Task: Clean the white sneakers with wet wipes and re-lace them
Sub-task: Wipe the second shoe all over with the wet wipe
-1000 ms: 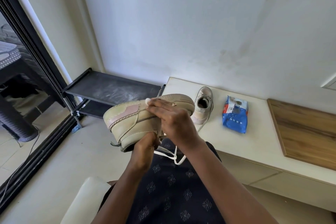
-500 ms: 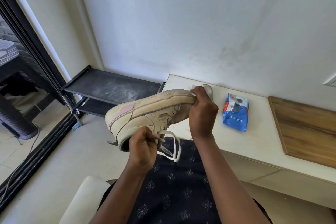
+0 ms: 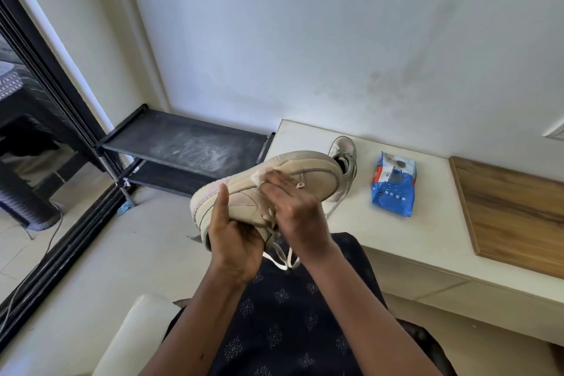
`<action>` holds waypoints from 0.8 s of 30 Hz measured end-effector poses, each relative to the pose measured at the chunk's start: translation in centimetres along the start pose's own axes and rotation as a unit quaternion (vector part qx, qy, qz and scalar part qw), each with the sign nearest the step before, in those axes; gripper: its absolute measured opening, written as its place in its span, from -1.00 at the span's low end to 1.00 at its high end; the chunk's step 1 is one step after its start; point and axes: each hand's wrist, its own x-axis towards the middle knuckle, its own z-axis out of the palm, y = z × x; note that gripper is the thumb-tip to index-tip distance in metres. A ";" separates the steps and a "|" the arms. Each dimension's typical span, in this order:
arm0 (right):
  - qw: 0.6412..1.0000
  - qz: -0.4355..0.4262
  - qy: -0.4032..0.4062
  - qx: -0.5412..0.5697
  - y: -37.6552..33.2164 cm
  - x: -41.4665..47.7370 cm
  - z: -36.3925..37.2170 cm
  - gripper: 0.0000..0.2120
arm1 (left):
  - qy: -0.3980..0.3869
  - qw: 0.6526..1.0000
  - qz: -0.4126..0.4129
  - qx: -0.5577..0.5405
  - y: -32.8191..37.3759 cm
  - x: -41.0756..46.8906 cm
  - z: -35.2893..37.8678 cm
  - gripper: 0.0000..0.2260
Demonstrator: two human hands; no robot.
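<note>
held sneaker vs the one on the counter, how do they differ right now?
The held sneaker is off the counter, on its side with the sole facing away, gripped by the left hand; the right hand presses a wipe on it. The counter sneaker stands upright on the white counter, untouched and partly hidden. Both are pale with loose laces.

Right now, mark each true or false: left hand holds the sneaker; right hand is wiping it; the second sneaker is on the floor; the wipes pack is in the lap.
1. The left hand holds the sneaker. True.
2. The right hand presses a wipe on it. True.
3. The second sneaker is on the floor. False: on the counter.
4. The wipes pack is in the lap. False: on the counter.
</note>
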 end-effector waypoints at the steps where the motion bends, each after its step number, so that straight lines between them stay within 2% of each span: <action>1: 0.999 0.007 0.006 -0.031 0.8 -0.1 -0.2 -0.73 | 0.010 1.000 -0.003 -0.008 0.0 0.0 0.1 -0.37; 6: 0.988 0.096 0.079 -0.092 4.0 0.0 -0.9 -0.74 | 0.024 0.999 -0.012 -0.021 0.2 0.4 0.3 -0.61; 9: 0.970 0.198 0.099 -0.098 3.7 0.6 -0.7 -0.70 | 0.021 0.999 -0.027 -0.014 -0.1 0.2 0.5 -0.62; 11: 0.959 0.252 0.080 -0.098 2.8 1.1 -0.2 -0.62 | 0.026 0.999 -0.033 -0.018 -0.4 0.1 0.5 -0.58; 13: 0.965 0.249 0.030 -0.078 1.7 1.2 0.3 -0.55 | 0.025 0.999 -0.034 -0.031 -0.4 0.2 0.3 -0.52; 16: 0.979 0.199 -0.017 -0.048 0.7 1.1 0.4 -0.54 | 0.025 0.998 -0.029 -0.049 -0.1 0.6 -0.1 -0.49; 21: 0.984 0.156 -0.081 -0.020 -0.3 1.3 -0.1 -0.71 | 0.030 0.998 -0.033 -0.041 -0.2 1.0 -0.4 -0.49; 24: 0.979 0.155 -0.124 0.035 -1.2 1.8 0.0 -0.74 | 0.025 0.999 -0.028 -0.024 -0.6 1.4 -0.9 -0.50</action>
